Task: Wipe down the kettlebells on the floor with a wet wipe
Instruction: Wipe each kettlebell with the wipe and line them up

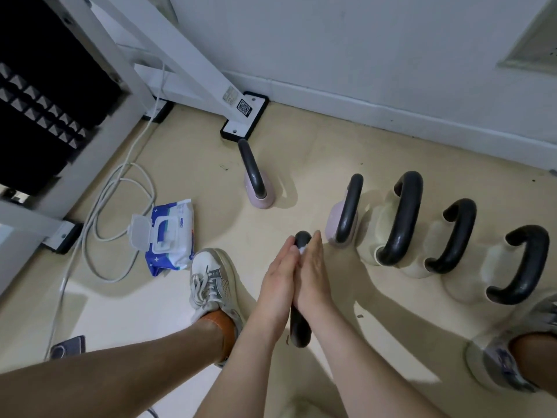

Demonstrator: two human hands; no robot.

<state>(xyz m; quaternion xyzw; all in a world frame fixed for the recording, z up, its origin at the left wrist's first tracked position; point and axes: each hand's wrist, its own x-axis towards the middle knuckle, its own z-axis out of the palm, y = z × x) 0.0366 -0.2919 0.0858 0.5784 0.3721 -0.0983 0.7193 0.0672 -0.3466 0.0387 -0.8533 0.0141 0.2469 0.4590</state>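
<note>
My left shoe (211,279) is a white sneaker with grey and beige mesh panels and white laces, worn over an orange-brown sock (221,327). My right shoe (494,366) is a pale sneaker with blue-grey marks on its side. My left hand (278,279), right hand (313,276), forearms and lower legs are bare.

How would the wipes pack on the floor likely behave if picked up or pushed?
The wipes pack looks soft and crumpled, so it would probably sag when lifted. Lying flat on the smooth floor, it should slide, not roll. Its open lid may flap.
</note>
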